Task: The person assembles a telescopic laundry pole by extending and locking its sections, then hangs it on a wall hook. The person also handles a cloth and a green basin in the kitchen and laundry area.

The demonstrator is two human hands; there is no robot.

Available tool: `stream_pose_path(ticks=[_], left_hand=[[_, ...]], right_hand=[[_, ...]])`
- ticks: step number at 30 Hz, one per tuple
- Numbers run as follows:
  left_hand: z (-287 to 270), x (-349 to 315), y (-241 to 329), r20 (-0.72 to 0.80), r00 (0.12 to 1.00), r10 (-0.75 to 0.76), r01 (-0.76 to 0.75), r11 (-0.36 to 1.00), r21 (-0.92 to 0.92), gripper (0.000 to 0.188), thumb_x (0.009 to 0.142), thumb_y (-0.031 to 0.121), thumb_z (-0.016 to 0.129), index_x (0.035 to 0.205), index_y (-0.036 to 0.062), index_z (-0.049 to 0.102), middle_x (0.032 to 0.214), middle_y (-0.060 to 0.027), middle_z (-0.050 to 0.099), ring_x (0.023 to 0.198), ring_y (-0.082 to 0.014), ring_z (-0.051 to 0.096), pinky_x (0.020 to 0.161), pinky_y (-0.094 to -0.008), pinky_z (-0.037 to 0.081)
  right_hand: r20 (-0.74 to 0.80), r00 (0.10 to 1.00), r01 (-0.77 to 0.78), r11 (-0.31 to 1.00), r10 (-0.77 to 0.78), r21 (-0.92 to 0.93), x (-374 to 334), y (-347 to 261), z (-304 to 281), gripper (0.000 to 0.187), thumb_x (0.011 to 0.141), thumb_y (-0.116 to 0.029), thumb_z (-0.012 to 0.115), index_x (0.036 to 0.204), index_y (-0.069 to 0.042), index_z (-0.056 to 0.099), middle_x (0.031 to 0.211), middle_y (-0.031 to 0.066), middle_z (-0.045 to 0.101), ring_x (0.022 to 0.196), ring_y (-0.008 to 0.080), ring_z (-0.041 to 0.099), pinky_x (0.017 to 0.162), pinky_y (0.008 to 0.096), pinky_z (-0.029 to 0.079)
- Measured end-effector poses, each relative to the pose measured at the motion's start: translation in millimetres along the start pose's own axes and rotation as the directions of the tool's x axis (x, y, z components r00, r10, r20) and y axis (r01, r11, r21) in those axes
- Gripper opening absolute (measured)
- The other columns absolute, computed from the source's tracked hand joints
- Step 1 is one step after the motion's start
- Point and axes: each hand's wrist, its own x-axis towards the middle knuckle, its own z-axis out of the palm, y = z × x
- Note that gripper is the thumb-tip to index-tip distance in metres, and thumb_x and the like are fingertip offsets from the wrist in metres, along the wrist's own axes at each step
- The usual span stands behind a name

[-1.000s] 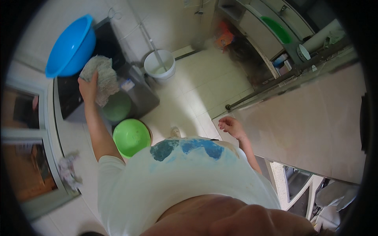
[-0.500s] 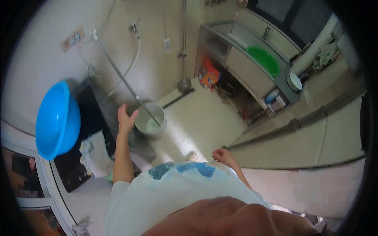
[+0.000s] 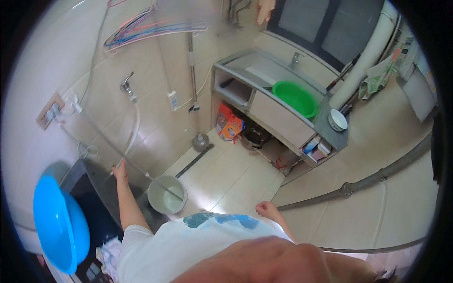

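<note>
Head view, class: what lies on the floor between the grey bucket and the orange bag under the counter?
In the head view, only bare tiled floor separates the grey bucket from the orange bag; a floor drain strip runs alongside.

Well beyond the left hand (image 3: 120, 170), an orange and red bag (image 3: 230, 125) slumped on the floor under the sink counter. Farther right, small blue, white and pink boxes (image 3: 316, 146) packed in the counter's end shelf. Far right on the wall, a white rectangular sign (image 3: 417, 91).

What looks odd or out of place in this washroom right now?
A blue basin stands tilted on its edge atop the dark machine instead of lying flat. The left hand grips a hose that slants down into the grey bucket.
</note>
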Motion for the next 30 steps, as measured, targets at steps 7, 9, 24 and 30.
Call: stream_pose_path(ticks=[7, 9, 24, 30], left_hand=[[56, 101, -59, 0.121, 0.992, 0.039, -0.016, 0.983, -0.185, 0.047, 0.083, 0.022, 0.064, 0.118, -0.0033, 0.048, 0.109, -0.0115, 0.057, 0.093, -0.0199, 0.054, 0.081, -0.032, 0.043], [60, 98, -59, 0.048, 0.999, 0.009, -0.003, 0.991, -0.13, 0.036, 0.085, 0.022, 0.06, 0.11, -0.0027, 0.053, 0.105, -0.0108, 0.059, 0.093, -0.0197, 0.055, 0.08, -0.0309, 0.043], [107, -148, 177, 0.695, 0.539, 0.475, 0.066, 0.8, -0.597, 0.012, 0.096, 0.016, 0.046, 0.102, 0.0059, 0.046, 0.077, -0.0028, 0.05, 0.068, -0.0101, 0.046, 0.061, -0.0248, 0.041], [227, -261, 250, 0.88, -0.051, 0.472, 0.06, 0.881, -0.469, 0.009, 0.095, 0.011, 0.044, 0.093, 0.0019, 0.045, 0.068, -0.0016, 0.048, 0.06, -0.0074, 0.044, 0.055, -0.0222, 0.038]], right_hand=[[-0.201, 0.959, -0.19, 0.98, 0.199, 0.062, 3, 17, 7, 0.02, 0.081, -0.023, 0.065, 0.083, -0.003, 0.066, 0.073, 0.0057, 0.066, 0.069, 0.0133, 0.061, 0.063, 0.0292, 0.049], [-0.198, 0.966, -0.189, 0.976, 0.166, -0.105, 16, 20, 8, 0.019, 0.08, -0.022, 0.065, 0.084, -0.004, 0.067, 0.074, 0.0056, 0.066, 0.07, 0.0131, 0.06, 0.064, 0.0297, 0.048], [0.0, 0.992, 0.12, 0.964, -0.123, -0.236, 119, -61, 18, 0.024, 0.078, -0.028, 0.064, 0.085, -0.005, 0.067, 0.077, 0.0107, 0.066, 0.073, 0.0212, 0.063, 0.068, 0.0325, 0.05], [0.099, 0.927, 0.372, 0.923, -0.363, -0.101, 163, -160, 8, 0.061, 0.073, -0.034, 0.073, 0.121, -0.004, 0.049, 0.111, 0.0164, 0.057, 0.096, 0.0255, 0.057, 0.081, 0.0336, 0.048]])
